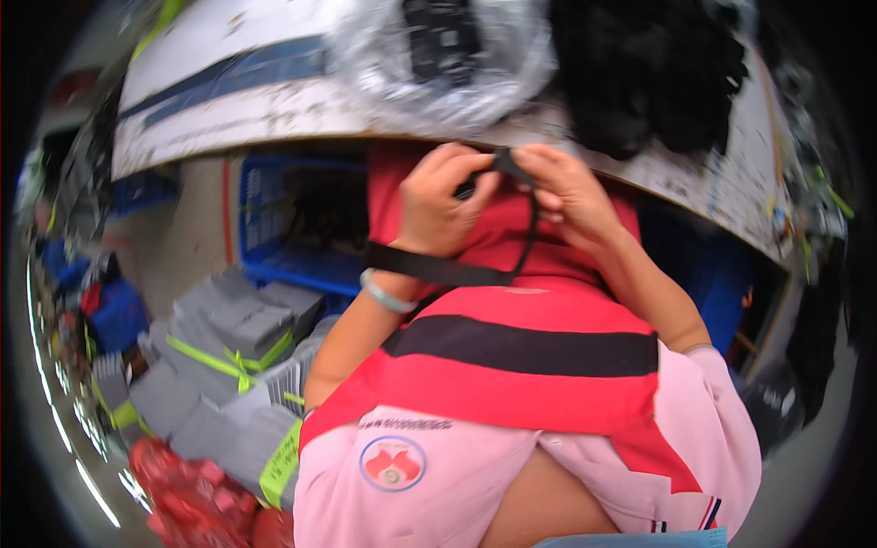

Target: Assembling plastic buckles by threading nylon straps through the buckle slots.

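Both of my hands are raised over my red apron [521,356], close to the front edge of the table. A black strap [443,267] hangs from between them, looping across my left wrist and back up toward the fingers. My left hand [440,201] pinches a dark end of it between thumb and forefinger. Opposite, my right hand [568,194] grips a small black piece at the strap's upper end, its fingertips almost touching the left ones. Blur and the fingers hide the exact form of that piece.
On the worn white table [274,114] sit a clear plastic bag [516,64] with black pieces inside and a black heap [649,78] at right. Below stands a blue crate [260,215]. Grey bundles [224,320] with yellow-green ties and a red bag [196,498] lie at left.
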A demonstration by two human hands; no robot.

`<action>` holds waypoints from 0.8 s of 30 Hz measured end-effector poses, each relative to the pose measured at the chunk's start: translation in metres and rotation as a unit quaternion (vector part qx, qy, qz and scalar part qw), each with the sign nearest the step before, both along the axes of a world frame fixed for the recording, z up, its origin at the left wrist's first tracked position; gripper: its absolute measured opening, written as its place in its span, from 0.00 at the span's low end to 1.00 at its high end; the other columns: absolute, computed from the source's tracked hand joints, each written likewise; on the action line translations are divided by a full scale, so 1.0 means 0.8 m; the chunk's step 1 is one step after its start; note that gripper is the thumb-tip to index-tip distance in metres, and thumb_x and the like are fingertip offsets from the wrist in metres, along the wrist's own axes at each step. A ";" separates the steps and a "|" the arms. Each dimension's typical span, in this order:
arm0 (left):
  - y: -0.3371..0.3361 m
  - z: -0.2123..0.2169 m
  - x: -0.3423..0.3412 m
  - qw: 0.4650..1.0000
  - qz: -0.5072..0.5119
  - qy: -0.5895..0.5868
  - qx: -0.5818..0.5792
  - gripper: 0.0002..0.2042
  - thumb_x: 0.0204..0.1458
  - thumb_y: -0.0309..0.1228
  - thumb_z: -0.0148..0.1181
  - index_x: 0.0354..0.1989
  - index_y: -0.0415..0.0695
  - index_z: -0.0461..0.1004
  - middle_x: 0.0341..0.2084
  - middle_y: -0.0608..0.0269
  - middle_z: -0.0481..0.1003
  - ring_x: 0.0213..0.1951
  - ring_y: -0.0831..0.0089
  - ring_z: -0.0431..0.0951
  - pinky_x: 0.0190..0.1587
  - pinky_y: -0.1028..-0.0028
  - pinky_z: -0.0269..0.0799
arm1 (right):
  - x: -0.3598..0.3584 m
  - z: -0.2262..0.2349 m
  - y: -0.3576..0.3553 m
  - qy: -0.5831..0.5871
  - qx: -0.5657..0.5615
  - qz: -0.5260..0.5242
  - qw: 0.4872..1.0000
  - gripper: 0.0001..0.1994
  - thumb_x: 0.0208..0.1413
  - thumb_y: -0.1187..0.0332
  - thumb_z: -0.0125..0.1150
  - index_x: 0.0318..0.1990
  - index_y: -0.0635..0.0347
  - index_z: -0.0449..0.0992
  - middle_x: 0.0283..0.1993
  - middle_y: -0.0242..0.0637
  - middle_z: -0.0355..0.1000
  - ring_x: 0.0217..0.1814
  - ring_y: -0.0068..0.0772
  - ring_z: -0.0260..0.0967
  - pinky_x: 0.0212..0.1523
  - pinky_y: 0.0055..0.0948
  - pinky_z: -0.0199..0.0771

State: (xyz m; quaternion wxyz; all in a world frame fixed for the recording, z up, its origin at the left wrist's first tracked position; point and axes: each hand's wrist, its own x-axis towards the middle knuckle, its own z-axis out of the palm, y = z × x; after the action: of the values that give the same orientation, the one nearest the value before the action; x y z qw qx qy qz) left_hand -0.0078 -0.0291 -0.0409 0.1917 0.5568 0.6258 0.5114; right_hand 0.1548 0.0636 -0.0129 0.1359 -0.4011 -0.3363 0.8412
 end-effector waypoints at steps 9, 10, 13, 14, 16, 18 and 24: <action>-0.011 -0.016 0.003 0.993 0.045 -0.096 0.046 0.05 0.44 0.21 0.67 0.30 0.38 0.78 0.26 0.57 0.76 0.29 0.67 0.78 0.31 0.73 0.72 | -0.011 -0.027 -0.005 0.002 0.095 -0.021 0.995 0.10 0.62 0.64 0.58 0.43 0.60 0.73 0.26 0.25 0.67 0.19 0.11 0.59 0.20 0.15 0.65; -0.015 -0.017 0.003 0.996 0.033 -0.037 0.069 0.06 0.44 0.22 0.67 0.30 0.39 0.78 0.27 0.56 0.76 0.29 0.66 0.77 0.31 0.73 0.72 | -0.014 -0.024 -0.006 0.018 0.074 -0.038 0.996 0.09 0.61 0.65 0.58 0.42 0.60 0.73 0.27 0.25 0.67 0.21 0.12 0.61 0.23 0.16 0.69; -0.018 -0.018 0.001 0.996 -0.018 0.013 0.090 0.07 0.46 0.23 0.67 0.34 0.39 0.78 0.31 0.60 0.78 0.29 0.70 0.77 0.32 0.73 0.73 | 0.000 -0.037 0.008 0.002 0.039 0.040 0.998 0.09 0.61 0.66 0.59 0.43 0.61 0.73 0.28 0.26 0.68 0.23 0.14 0.63 0.28 0.19 0.73; -0.019 -0.018 -0.001 0.991 0.001 -0.127 0.033 0.07 0.48 0.25 0.66 0.35 0.38 0.78 0.31 0.62 0.78 0.29 0.73 0.77 0.31 0.75 0.72 | -0.001 -0.032 0.005 0.000 0.083 0.044 0.996 0.09 0.61 0.67 0.59 0.43 0.62 0.73 0.30 0.26 0.68 0.23 0.14 0.63 0.28 0.19 0.74; -0.021 -0.002 -0.009 0.918 0.046 -0.381 -0.098 0.08 0.51 0.28 0.65 0.37 0.38 0.79 0.29 0.65 0.79 0.27 0.80 0.75 0.29 0.79 0.70 | -0.008 -0.018 -0.001 -0.018 0.136 0.042 0.990 0.09 0.60 0.70 0.59 0.45 0.64 0.74 0.34 0.30 0.72 0.28 0.16 0.69 0.32 0.20 0.76; -0.027 0.011 -0.026 0.833 0.040 -0.513 -0.203 0.08 0.54 0.30 0.64 0.37 0.37 0.80 0.25 0.68 0.78 0.24 0.85 0.73 0.26 0.82 0.67 | -0.019 -0.015 -0.009 0.004 0.192 0.068 0.979 0.08 0.60 0.72 0.58 0.44 0.66 0.76 0.36 0.33 0.74 0.32 0.20 0.73 0.34 0.21 0.77; -0.027 -0.001 -0.023 0.862 0.047 -0.469 -0.185 0.07 0.54 0.28 0.63 0.36 0.37 0.80 0.23 0.72 0.76 0.23 0.88 0.70 0.24 0.84 0.63 | -0.018 -0.004 -0.029 0.049 0.454 0.016 0.890 0.05 0.58 0.76 0.59 0.41 0.66 0.76 0.34 0.32 0.72 0.29 0.17 0.71 0.30 0.18 0.72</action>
State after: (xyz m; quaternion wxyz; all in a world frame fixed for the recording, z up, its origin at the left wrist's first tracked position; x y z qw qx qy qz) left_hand -0.0265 -0.0505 -0.0416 0.5382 0.1755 0.5704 0.5951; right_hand 0.1406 0.0404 -0.0162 0.3057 -0.2487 -0.6809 0.6173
